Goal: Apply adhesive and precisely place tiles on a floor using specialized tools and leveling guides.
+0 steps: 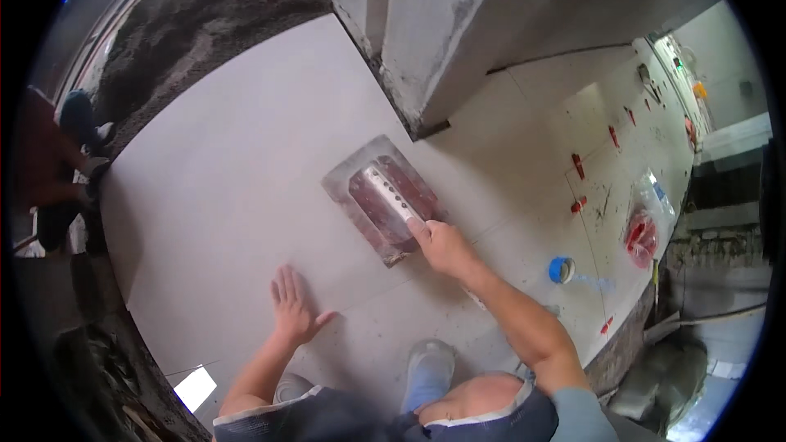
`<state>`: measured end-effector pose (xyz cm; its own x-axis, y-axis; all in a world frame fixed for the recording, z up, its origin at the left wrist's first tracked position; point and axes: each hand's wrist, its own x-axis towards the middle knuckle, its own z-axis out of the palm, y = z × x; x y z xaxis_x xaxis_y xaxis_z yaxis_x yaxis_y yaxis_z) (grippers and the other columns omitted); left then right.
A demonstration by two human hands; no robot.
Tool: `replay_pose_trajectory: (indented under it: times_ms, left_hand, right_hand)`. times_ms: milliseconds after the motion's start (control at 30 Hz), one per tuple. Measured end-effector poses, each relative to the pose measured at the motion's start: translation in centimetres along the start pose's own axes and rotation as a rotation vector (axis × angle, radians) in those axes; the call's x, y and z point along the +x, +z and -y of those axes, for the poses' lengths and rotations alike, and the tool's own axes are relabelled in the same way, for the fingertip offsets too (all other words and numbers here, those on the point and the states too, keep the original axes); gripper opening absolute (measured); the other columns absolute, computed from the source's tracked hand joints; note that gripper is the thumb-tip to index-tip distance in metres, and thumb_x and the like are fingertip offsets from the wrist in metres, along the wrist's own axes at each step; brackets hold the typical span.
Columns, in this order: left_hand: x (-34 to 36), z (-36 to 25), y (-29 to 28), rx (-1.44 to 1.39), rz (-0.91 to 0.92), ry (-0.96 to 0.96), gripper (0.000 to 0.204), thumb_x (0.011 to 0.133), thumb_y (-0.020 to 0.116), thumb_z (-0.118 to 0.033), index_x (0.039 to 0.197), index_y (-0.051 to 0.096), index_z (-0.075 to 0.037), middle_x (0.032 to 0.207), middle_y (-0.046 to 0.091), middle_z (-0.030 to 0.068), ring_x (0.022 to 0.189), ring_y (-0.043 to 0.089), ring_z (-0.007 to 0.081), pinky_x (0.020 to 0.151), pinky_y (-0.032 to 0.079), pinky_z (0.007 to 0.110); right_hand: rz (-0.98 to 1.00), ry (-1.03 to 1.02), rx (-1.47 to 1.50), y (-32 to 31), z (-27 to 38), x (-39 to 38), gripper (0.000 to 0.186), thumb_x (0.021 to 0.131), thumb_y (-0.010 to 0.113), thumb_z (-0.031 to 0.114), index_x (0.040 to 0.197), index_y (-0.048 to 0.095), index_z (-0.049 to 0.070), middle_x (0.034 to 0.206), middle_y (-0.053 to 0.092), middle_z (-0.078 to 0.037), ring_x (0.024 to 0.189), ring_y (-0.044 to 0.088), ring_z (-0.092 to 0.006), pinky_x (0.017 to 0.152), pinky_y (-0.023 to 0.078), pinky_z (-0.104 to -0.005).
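Right hand (446, 247): closed round the near end of the float's handle, thumb lying along its top; the arm reaches in from the near right of the float.
Left hand (296, 311): palm down, fingers spread, thumb held out to the side, on the near left of the float and apart from it.
Float (378, 206): a rectangular plate with a dark reddish middle and a pale metal handle (383, 180) bearing a row of dark holes; it lies aslant on the large pale tile (205, 196).
Pillar (434, 41): grey and rough-edged, standing beyond the float, its foot a little to the right.
Mortar (221, 24): dark and uneven, along the tile's edge, beyond and left of the float.
Red wedges (578, 167): scattered along the joints, right of the float.
Tape roll (562, 270): blue on the outside, on the floor to the near right of the float.
Plastic bag (643, 236): clear, with red pieces inside, farther right of the float than the roll.
Another person (49, 172): at the far left of the float, partly in shadow.
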<state>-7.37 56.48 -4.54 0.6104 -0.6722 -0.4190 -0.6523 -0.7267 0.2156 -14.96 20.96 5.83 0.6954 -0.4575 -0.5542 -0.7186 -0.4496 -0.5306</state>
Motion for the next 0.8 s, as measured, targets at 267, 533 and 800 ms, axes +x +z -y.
replay_pose_trajectory:
  times_ms: [267,533,800]
  left_hand:
    - [0.7,0.2,0.2,0.031,-0.087,0.058,0.126,0.080,0.063,-0.070,0.153,0.004,0.013,0.162,0.001,0.0335,0.153,-0.005,0.0442,0.122,-0.003,0.057]
    - [0.9,0.4,-0.1,0.009,-0.105,0.055,0.124,0.080,0.069,-0.063,0.154,0.004,0.012,0.162,-0.001,0.0345,0.152,-0.006,0.0455,0.122,-0.003,0.058]
    - [-0.6,5.5,-11.3,-0.081,0.360,0.140,0.098,0.086,0.067,-0.053,0.151,0.028,0.009,0.158,0.027,0.0302,0.150,0.019,0.0406,0.122,0.010,0.054]
  right_hand:
    - [-0.027,-0.023,0.016,0.3,-3.1,0.6,0.069,0.101,0.040,0.059,0.091,0.067,-0.004,0.086,0.068,-0.029,0.086,0.066,-0.0469,0.079,0.051,-0.0509]
    - [-0.323,0.365,0.173,-0.7,-11.2,-2.6,0.076,0.101,0.034,0.065,0.089,0.065,-0.004,0.086,0.068,-0.025,0.087,0.067,-0.0425,0.079,0.051,-0.0490]
    - [-0.342,0.288,-0.227,-3.1,-6.9,-11.4,0.047,0.101,0.050,0.046,0.096,0.063,0.001,0.088,0.068,-0.022,0.095,0.066,-0.0437,0.083,0.051,-0.0532]
